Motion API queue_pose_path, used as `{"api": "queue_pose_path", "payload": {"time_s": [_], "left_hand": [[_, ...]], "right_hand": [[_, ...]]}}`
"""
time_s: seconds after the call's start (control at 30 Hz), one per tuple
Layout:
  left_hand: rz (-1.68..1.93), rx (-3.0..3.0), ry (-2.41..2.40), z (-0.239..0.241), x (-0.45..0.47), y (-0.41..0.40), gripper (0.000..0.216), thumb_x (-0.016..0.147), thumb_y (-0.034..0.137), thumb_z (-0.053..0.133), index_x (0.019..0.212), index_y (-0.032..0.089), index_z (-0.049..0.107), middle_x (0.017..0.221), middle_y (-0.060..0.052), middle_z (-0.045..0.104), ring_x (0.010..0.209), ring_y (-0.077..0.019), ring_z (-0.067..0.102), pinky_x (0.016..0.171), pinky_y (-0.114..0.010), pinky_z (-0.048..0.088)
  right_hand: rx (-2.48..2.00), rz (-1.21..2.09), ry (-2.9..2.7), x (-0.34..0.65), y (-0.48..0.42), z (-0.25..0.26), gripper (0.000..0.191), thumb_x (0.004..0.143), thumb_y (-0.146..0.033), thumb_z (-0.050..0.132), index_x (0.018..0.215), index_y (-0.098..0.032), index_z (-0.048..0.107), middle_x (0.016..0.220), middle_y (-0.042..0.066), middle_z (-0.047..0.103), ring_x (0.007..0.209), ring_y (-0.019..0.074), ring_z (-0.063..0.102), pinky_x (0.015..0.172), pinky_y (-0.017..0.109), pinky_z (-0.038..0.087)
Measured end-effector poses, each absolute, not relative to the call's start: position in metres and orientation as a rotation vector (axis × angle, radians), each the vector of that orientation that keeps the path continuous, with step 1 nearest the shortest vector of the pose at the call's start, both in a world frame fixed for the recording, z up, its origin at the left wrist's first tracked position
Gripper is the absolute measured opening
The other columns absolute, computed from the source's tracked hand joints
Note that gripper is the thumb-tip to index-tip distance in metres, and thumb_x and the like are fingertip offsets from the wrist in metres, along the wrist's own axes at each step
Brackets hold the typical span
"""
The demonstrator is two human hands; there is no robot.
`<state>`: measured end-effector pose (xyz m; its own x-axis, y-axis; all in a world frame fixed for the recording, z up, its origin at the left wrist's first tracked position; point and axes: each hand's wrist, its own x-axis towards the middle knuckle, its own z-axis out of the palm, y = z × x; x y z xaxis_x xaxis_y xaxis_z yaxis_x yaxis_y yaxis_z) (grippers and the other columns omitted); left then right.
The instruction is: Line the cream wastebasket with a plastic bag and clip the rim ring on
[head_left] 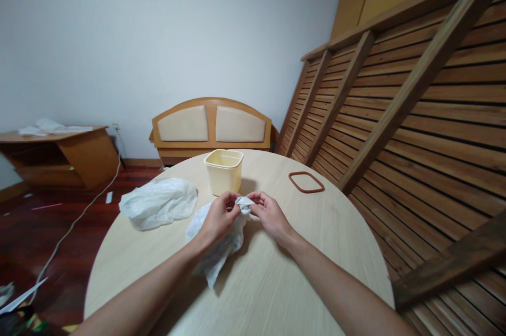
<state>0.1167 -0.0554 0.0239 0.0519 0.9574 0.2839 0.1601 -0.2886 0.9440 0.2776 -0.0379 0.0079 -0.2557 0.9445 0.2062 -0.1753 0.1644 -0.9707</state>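
Above the round wooden table (pixel 300 267), both my hands pinch the top edge of a thin white plastic bag (pixel 215 251). My left hand (pixel 219 217) grips it with closed fingers from the left. Opposite it, my right hand (pixel 269 214) pinches the same edge from the right. The rest of the bag hangs down and rests on the table below my left wrist. A pale yellow square plastic bin (pixel 223 171) stands upright just beyond my hands. A second crumpled white bag (pixel 158 202) lies to the left.
A brown rounded-square ring (pixel 306 182) lies on the table at the right. Slatted wooden panels (pixel 415 114) lean along the right side. A padded wooden headboard (pixel 211 127) stands behind the table, and a low wooden cabinet (pixel 59 156) at the left wall. A cable runs across the floor.
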Motion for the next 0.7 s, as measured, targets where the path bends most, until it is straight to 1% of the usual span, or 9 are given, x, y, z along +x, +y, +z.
{"api": "queue_pose_path", "payload": {"time_s": [0.13,0.23,0.3,0.37,0.5,0.6,0.7], "left_hand": [[1.352,1.496,1.075,0.019,0.117,-0.052,0.029,0.071,0.034,0.068,0.092,0.015,0.061,0.086,-0.005,0.069,0.078,-0.018,0.066,0.073,-0.029,0.05],[1.373,1.491,1.039,0.016,0.116,-0.05,0.032,0.071,0.035,0.07,0.094,0.016,0.059,0.087,-0.004,0.068,0.079,-0.0175,0.065,0.074,-0.029,0.05],[1.376,1.528,1.018,0.016,0.117,-0.05,0.03,0.073,0.035,0.068,0.094,0.017,0.057,0.088,-0.004,0.067,0.08,-0.017,0.065,0.075,-0.029,0.05],[1.362,1.595,1.039,0.016,0.117,-0.051,0.026,0.077,0.034,0.064,0.095,0.018,0.056,0.09,-0.004,0.066,0.079,-0.0163,0.065,0.072,-0.028,0.051],[1.391,1.822,1.207,0.015,0.114,-0.055,0.019,0.082,0.026,0.058,0.099,0.02,0.053,0.093,-0.003,0.062,0.08,-0.0161,0.062,0.064,-0.025,0.049],[1.378,2.12,1.285,0.014,0.111,-0.058,0.008,0.084,0.018,0.054,0.092,0.02,0.056,0.091,-0.002,0.058,0.076,-0.0147,0.059,0.065,-0.025,0.048],[1.325,2.299,1.312,0.015,0.111,-0.061,0.011,0.087,0.014,0.049,0.085,0.02,0.057,0.089,-0.002,0.057,0.072,-0.0134,0.058,0.065,-0.025,0.047]], "right_hand": [[-0.852,1.391,-1.349,0.279,-0.038,0.009,0.03,0.072,-0.038,0.077,0.093,-0.018,0.068,0.09,0.003,0.075,0.077,0.0146,0.07,0.077,0.029,0.055],[-0.859,1.405,-1.337,0.28,-0.037,0.01,0.035,0.068,-0.044,0.081,0.09,-0.018,0.073,0.09,0.004,0.076,0.079,0.0161,0.07,0.079,0.031,0.055],[-0.859,1.421,-1.31,0.28,-0.037,0.011,0.036,0.067,-0.045,0.081,0.09,-0.018,0.074,0.088,0.004,0.076,0.081,0.0174,0.07,0.081,0.032,0.055],[-0.869,1.429,-1.265,0.281,-0.039,0.013,0.035,0.068,-0.043,0.081,0.092,-0.019,0.074,0.089,0.004,0.077,0.083,0.0181,0.071,0.083,0.032,0.054],[-0.929,1.447,-1.185,0.282,-0.042,0.018,0.033,0.067,-0.035,0.082,0.093,-0.02,0.07,0.087,0.004,0.077,0.08,0.0173,0.07,0.077,0.03,0.053],[-0.966,1.476,-1.131,0.282,-0.042,0.02,0.032,0.066,-0.031,0.081,0.093,-0.02,0.067,0.086,0.003,0.076,0.077,0.0153,0.069,0.073,0.027,0.052],[-0.978,1.491,-1.103,0.282,-0.042,0.02,0.03,0.066,-0.03,0.08,0.091,-0.02,0.066,0.083,0.001,0.075,0.072,0.0134,0.066,0.066,0.024,0.048]]}}
